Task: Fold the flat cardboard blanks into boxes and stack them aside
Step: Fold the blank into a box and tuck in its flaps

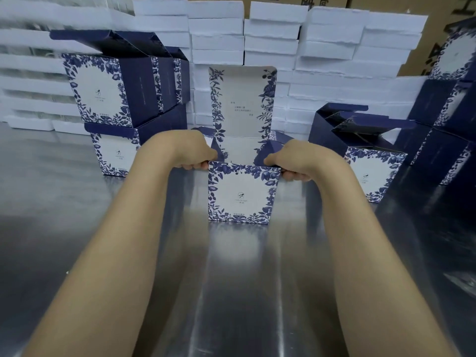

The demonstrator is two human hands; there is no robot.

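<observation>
A white box with blue flower print [240, 194] stands upright on the steel table [244, 279], straight ahead of me. Its lid flap [242, 99] points straight up and the top is open. My left hand [195, 153] grips the box's upper left corner, fingers curled around the side. My right hand [288, 161] grips the upper right corner the same way. Two folded boxes are stacked at the left, the upper box [113, 88] on the lower box [116, 153]. Another folded box [371, 161] stands at the right with its flaps open.
Stacks of white foam trays [257, 37] form a wall along the back of the table. More dark blue boxes [448, 119] are piled at the far right. Brown cartons [425, 6] rise behind them.
</observation>
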